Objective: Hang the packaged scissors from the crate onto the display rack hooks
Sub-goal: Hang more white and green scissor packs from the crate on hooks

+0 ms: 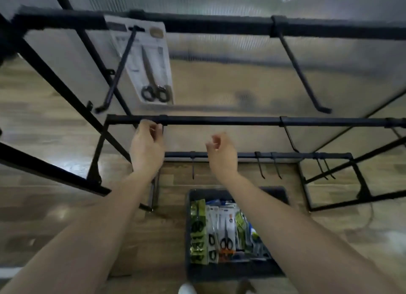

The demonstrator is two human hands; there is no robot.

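1. Head view, the rack: a black display rack stands before a translucent ribbed panel on a wood-plank floor; three horizontal bars run left to right, the top one farthest up the picture.
2. One packaged pair of scissors hangs from the left hook of the top bar, handles down; the right hook of that bar is bare.
3. The left hand reaches to the middle bar at its left end, fingers curled at the bar; whether it grips a hook there I cannot tell.
4. The right hand hovers just right of it, fingers loosely curled, holding nothing.
5. The dark crate sits on the near floor below the arms; more packaged scissors stand packed in it.
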